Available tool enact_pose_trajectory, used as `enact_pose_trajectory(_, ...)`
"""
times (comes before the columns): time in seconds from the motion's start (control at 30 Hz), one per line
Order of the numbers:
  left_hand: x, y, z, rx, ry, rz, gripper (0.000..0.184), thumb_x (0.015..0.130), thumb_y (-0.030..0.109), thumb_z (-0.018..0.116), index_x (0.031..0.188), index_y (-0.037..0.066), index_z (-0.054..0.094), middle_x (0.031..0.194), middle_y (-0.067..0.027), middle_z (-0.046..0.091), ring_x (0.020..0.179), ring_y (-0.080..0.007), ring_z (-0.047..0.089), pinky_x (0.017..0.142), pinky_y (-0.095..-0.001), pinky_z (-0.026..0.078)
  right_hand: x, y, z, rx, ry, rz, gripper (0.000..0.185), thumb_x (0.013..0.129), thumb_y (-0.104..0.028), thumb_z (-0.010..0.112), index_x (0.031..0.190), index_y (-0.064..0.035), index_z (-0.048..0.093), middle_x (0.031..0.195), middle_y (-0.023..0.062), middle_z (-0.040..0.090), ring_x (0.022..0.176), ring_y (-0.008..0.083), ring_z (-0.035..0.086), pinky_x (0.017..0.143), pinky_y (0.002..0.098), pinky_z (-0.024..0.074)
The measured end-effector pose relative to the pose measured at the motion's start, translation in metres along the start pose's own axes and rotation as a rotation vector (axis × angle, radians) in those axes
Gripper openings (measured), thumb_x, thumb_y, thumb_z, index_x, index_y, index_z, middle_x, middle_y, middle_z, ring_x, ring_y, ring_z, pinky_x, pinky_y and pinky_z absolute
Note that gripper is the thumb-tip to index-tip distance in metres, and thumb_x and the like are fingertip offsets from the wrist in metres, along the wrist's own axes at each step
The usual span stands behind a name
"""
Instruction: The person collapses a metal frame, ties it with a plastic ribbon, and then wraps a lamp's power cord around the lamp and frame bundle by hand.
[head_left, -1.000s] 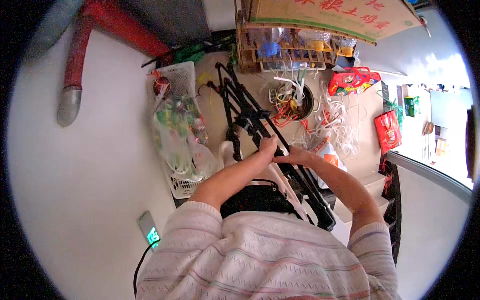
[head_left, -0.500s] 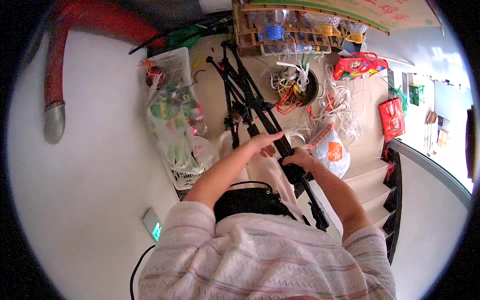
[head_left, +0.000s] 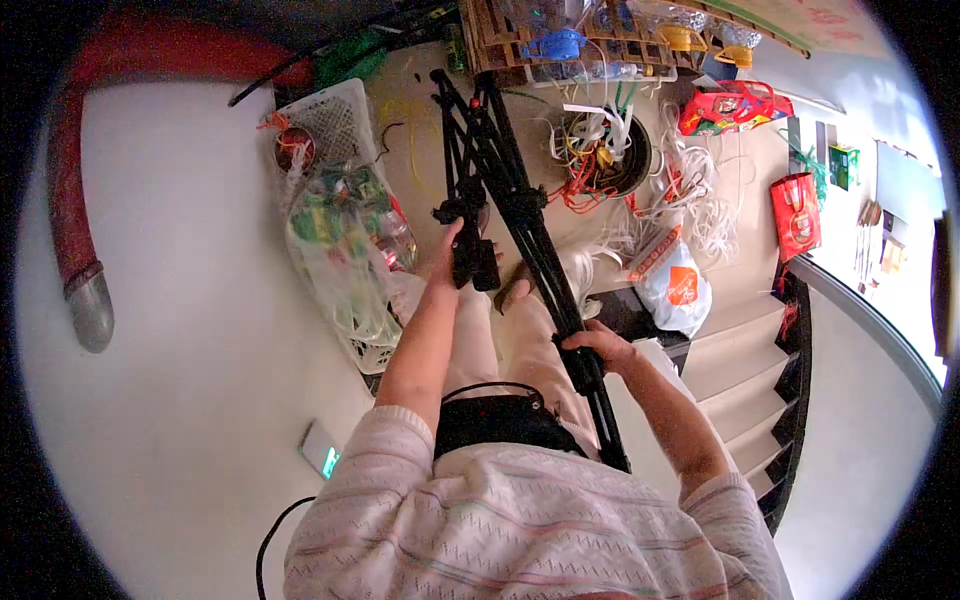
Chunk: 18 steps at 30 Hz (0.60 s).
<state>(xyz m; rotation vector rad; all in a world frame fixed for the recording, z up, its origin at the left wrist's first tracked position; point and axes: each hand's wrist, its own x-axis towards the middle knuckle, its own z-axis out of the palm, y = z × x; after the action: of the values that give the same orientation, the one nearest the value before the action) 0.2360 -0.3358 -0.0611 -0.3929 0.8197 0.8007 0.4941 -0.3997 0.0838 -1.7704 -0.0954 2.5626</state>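
Observation:
A long black folding stand that looks like a tripod [head_left: 528, 222] slants across the middle of the view, from the upper left down to my lap. My right hand [head_left: 605, 346] is closed around its lower tube, beside my right thigh. Toward the left, my left hand [head_left: 445, 258] is wrapped around a black block-like part [head_left: 476, 264] of the stand, which hides most of my fingers. Several thin legs of the stand lie close together at its far end, pointing away from me.
A white basket [head_left: 322, 105] with bagged things stands at left. Ahead are a wooden rack [head_left: 490, 45] with bottles and a round pot [head_left: 640, 165] with straps. Loose white straps [head_left: 700, 180] and a white bag [head_left: 672, 290] lie at right, near descending stairs [head_left: 740, 345].
My left hand has left the long tube, moved left and closed on the block-like part. My right hand has slid slightly down, still holding the tube. The stand has become more upright in view.

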Motion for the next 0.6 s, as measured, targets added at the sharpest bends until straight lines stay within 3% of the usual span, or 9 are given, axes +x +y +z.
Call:
enact_pose_trajectory(0.13, 0.01, 0.009, 0.004, 0.081, 0.053, -0.098, 0.042, 0.073, 0.039, 0.057, 0.088, 0.0, 0.055, 0.076, -0.0144, 0.06, 0.064, -0.0265, 0.059, 0.059, -0.0373, 0.05, -0.005, -0.008, 0.013, -0.009, 0.016, 0.011, 0.027, 0.069, -0.016, 0.065, 0.091, -0.0005, 0.059, 0.071, 0.0062, 0.058, 0.055, 0.0161, 0.056, 0.047, 0.0293, 0.0456)
enact_pose_trajectory(0.27, -0.015, -0.004, 0.038, 0.21, 0.176, -0.042, 0.032, 0.074, 0.031, 0.056, 0.08, 0.0, 0.054, 0.07, -0.0128, 0.058, 0.06, -0.0256, 0.058, 0.058, -0.0373, 0.05, -0.024, 0.014, -0.007, 0.023, -0.044, 0.064, 0.035, 0.072, -0.015, 0.061, 0.101, 0.0021, 0.054, 0.079, 0.0109, 0.06, 0.067, 0.0233, 0.061, 0.062, 0.0399, 0.0535)
enact_pose_trajectory(0.37, -0.024, -0.03, 0.028, 0.179, 0.153, -0.16, 0.028, 0.074, 0.028, 0.055, 0.079, 0.001, 0.053, 0.069, -0.012, 0.057, 0.06, -0.0255, 0.058, 0.058, -0.0377, 0.05, -0.052, 0.033, -0.011, 0.133, -0.167, 0.147, 0.037, 0.072, -0.014, 0.061, 0.104, 0.0015, 0.052, 0.084, 0.013, 0.06, 0.073, 0.0246, 0.061, 0.066, 0.0412, 0.0532)
enact_pose_trajectory(0.4, -0.04, -0.035, 0.049, 0.212, 0.19, -0.127, 0.026, 0.075, 0.025, 0.053, 0.082, 0.0, 0.052, 0.07, -0.0128, 0.056, 0.062, -0.0271, 0.059, 0.059, -0.0407, 0.05, -0.051, 0.046, -0.015, 0.15, -0.236, 0.087, 0.039, 0.076, -0.02, 0.059, 0.108, -0.0001, 0.051, 0.093, 0.0163, 0.059, 0.086, 0.0279, 0.06, 0.073, 0.0459, 0.0507)
enact_pose_trajectory(0.5, -0.036, -0.056, 0.035, 0.253, 0.138, -0.174, 0.029, 0.075, 0.03, 0.051, 0.078, 0.001, 0.053, 0.07, -0.0112, 0.058, 0.061, -0.0256, 0.058, 0.059, -0.0372, 0.049, -0.042, 0.06, -0.02, 0.283, -0.145, 0.078, 0.039, 0.081, -0.027, 0.054, 0.11, -0.0014, 0.049, 0.102, 0.0191, 0.057, 0.097, 0.0308, 0.056, 0.079, 0.0508, 0.0467)
enact_pose_trajectory(0.53, -0.037, -0.061, 0.034, 0.247, 0.16, -0.162, 0.029, 0.075, 0.029, 0.05, 0.078, 0.001, 0.053, 0.069, -0.0115, 0.058, 0.06, -0.0267, 0.058, 0.06, -0.038, 0.049, -0.049, 0.05, -0.012, 0.323, -0.103, 0.021, 0.043, 0.085, -0.036, 0.049, 0.111, -0.0012, 0.048, 0.106, 0.0204, 0.056, 0.102, 0.0321, 0.053, 0.082, 0.0542, 0.0434)
enact_pose_trajectory(0.6, -0.037, -0.07, 0.033, 0.302, 0.184, -0.142, 0.028, 0.075, 0.029, 0.051, 0.078, 0.001, 0.054, 0.068, -0.0117, 0.059, 0.06, -0.0268, 0.058, 0.06, -0.0383, 0.049, -0.034, 0.046, -0.017, 0.274, -0.026, 0.087, 0.044, 0.08, -0.034, 0.058, 0.107, -0.001, 0.048, 0.099, 0.0199, 0.058, 0.091, 0.031, 0.059, 0.073, 0.0502, 0.0489)
